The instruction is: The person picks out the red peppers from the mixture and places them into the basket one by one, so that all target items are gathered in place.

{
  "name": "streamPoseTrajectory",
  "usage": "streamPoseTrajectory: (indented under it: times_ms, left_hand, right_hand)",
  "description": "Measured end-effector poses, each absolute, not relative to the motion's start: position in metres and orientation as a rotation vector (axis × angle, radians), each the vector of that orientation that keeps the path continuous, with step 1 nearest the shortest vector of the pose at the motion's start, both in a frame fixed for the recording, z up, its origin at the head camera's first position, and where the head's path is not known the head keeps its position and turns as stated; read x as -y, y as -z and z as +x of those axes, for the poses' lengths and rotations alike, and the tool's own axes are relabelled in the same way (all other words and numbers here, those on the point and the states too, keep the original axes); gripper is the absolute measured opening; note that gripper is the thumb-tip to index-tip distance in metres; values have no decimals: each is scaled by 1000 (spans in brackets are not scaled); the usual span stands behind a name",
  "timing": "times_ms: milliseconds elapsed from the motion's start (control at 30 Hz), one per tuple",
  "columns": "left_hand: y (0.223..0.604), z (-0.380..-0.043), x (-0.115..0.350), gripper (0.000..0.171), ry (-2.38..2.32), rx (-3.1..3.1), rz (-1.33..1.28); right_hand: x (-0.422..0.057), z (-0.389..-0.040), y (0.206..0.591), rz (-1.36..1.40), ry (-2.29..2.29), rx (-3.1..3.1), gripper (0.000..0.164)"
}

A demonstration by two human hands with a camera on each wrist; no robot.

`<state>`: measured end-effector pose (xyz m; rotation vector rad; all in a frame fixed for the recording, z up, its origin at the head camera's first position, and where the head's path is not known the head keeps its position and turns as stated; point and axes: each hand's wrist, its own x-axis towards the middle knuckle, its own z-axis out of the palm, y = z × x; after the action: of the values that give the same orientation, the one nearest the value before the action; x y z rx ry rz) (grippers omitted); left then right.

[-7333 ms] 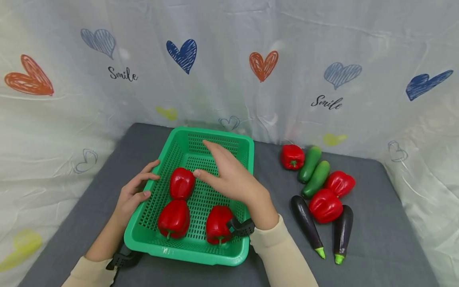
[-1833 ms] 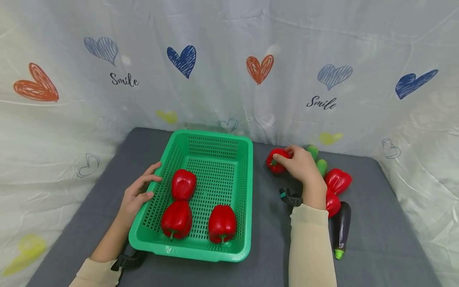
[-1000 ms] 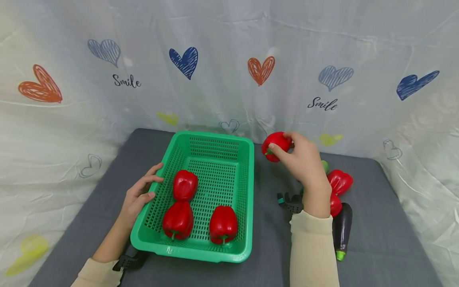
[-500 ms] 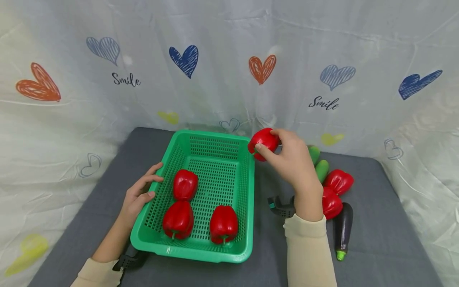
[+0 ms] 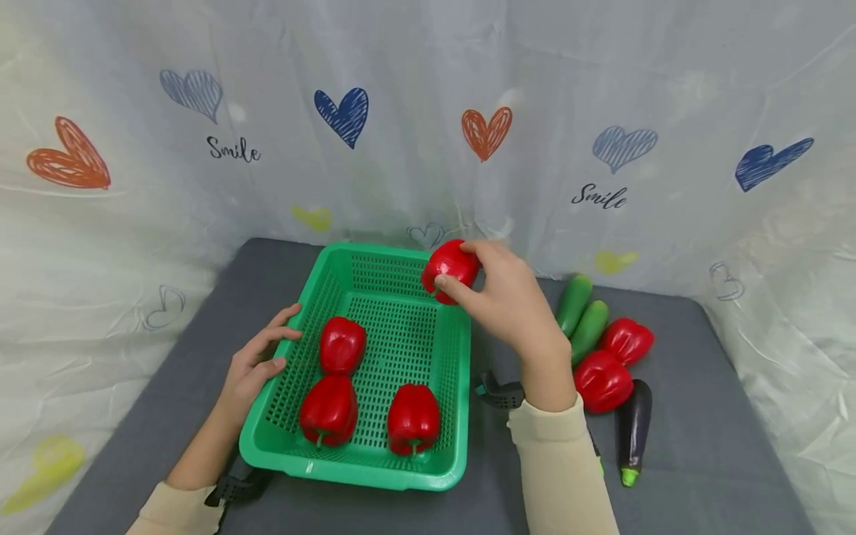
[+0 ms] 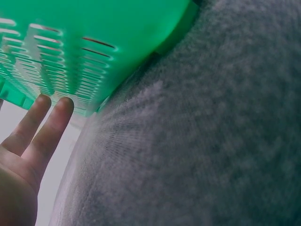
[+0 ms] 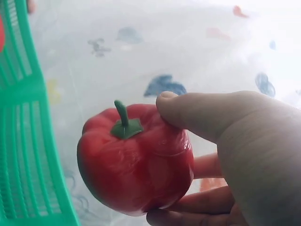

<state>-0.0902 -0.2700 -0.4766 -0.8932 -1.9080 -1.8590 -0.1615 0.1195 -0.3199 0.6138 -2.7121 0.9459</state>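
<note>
A glossy red bell pepper (image 5: 452, 269) with a green stem is pinched between the thumb and fingers of my right hand (image 5: 511, 297). It hangs over the far right corner of the green plastic basket (image 5: 354, 475). The right wrist view shows the held pepper (image 7: 136, 160) close up, thumb beside the stem. My left hand (image 5: 257, 364) touches the basket's left rim with fingertips and thumb; in the left wrist view, two straight fingers (image 6: 49, 127) lie against its slotted wall. Inside the basket sit three red bell peppers, one at upper left (image 5: 342, 346), one at lower left (image 5: 329, 410), one at lower right (image 5: 414, 419).
Right of the basket, on the grey cloth (image 5: 702, 416), lie two cucumbers (image 5: 582, 319), two red bell peppers (image 5: 604, 381) and an eggplant (image 5: 634, 427). A second eggplant is mostly hidden by my right forearm. A white curtain with printed hearts (image 5: 486, 134) hangs behind.
My right hand took the red bell pepper from beside the cucumbers, lifted it and carried it left over the basket's far right corner. My left hand stays at the left rim.
</note>
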Motion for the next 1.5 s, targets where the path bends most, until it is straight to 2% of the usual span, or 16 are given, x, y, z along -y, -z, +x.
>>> streamPoseTrajectory:
  times_ms: [267,533,733,1000,1500]
  left_hand:
    - [478,-85,270,33,1883,1966,-814]
    - [478,-84,269,37,1868,1925,-843]
    - [479,-87,268,40,1858,1896,-884]
    - [474,-82,271,36,1860,1967,-834]
    - [477,-85,271,40,1835,1935,-861]
  right_hand:
    - [-90,-157,329,827,-1030,2694,59]
    - [-66,-157,329,959,-1060,2701,53]
    - [-56,-158,337,1001,-1100,2727,54]
    - [-44,-158,349,1055,-1179,2757,57]
    - [-46,-160,369,1046,-1401,2766,60]
